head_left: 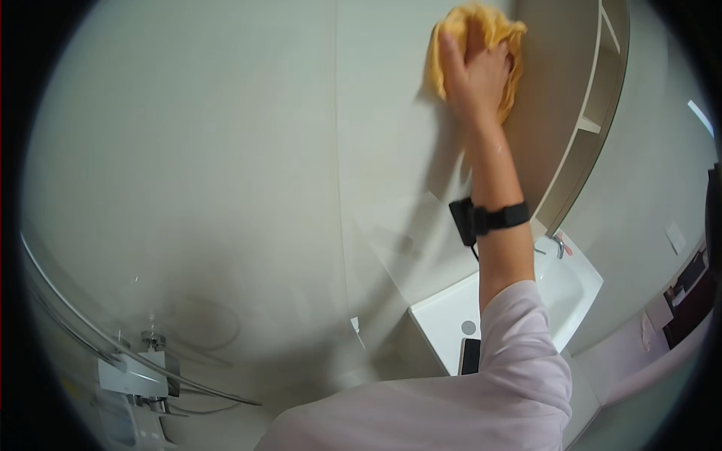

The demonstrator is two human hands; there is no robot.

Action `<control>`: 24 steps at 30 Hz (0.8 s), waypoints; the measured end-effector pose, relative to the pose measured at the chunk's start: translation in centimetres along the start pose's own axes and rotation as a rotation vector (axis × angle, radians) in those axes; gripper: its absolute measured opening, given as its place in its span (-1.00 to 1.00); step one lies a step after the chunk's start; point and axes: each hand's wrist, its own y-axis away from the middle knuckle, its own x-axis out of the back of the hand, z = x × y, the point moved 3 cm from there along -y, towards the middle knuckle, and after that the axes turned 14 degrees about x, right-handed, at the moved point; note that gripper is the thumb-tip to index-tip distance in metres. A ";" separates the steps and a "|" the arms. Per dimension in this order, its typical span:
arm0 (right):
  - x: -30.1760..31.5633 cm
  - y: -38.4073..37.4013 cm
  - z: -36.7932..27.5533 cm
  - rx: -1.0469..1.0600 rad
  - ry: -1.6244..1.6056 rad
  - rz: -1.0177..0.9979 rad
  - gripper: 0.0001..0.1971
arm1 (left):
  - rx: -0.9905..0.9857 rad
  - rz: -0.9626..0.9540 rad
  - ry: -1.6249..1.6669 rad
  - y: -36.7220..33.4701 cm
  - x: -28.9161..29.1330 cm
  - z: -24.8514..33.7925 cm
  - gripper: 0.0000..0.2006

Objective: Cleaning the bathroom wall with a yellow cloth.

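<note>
My right hand [479,79] is raised high at the upper right, closed over a bunched yellow cloth [492,21]. The cloth is pressed to the pale wall panel [391,98], beside the side of a wall cabinet. My thumb lies on the left of the cloth, and the fingers curl into its folds on the right. Around my forearm runs a black strap [502,217] with a small black device [463,222] and a cord. My left hand is out of the picture.
A cabinet with open shelves [594,124] curves along the right of my arm. Below it sits a white washbasin [444,307] with a metal tap [558,244] and a dark phone-like slab [470,355]. At the lower left are a shower mixer [135,376] and a metal hose [90,323].
</note>
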 end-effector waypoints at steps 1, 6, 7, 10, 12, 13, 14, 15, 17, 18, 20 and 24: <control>0.4 -1.5 -0.9 -0.036 -0.020 0.004 -0.28 | 0.023 0.009 0.015 0.3 0.3 -0.9 -0.48; -0.2 -0.6 -2.2 -0.075 -0.155 -0.027 -0.27 | 0.076 0.026 0.059 0.6 0.9 -2.5 -0.49; -0.7 1.2 -2.8 -0.069 -0.118 0.015 -0.28 | 0.087 0.028 0.068 0.7 1.0 -2.8 -0.49; -0.8 6.6 -5.0 -0.105 -0.056 0.005 -0.28 | 0.117 0.039 0.096 1.1 1.2 -3.5 -0.49; -0.5 10.7 -5.3 -0.052 0.006 0.037 -0.29 | 0.129 0.046 0.104 1.2 1.3 -3.6 -0.49; -0.3 12.6 -5.5 -0.052 0.005 0.038 -0.29 | 0.137 0.050 0.112 1.4 1.4 -3.9 -0.49; -0.3 14.4 -6.1 -0.028 -0.014 -0.049 -0.30 | 0.148 0.059 0.128 1.8 1.4 -4.7 -0.49; -0.4 15.4 -6.4 -0.001 -0.033 -0.135 -0.32 | 0.161 0.071 0.146 2.1 1.4 -5.4 -0.49; 0.1 15.1 -6.2 0.025 -0.099 -0.158 -0.31 | 0.179 0.091 0.182 2.8 1.2 -6.8 -0.49; 0.5 14.4 -5.8 0.052 -0.144 -0.179 -0.30 | 0.191 0.096 0.193 3.2 1.1 -7.3 -0.49; 0.6 10.7 -4.6 0.021 -0.064 -0.133 -0.26 | 0.212 0.111 0.219 4.0 0.7 -8.8 -0.49; -1.0 1.0 -3.2 0.083 0.072 -0.007 -0.27 | 0.262 0.128 0.278 5.7 -0.5 -11.4 -0.49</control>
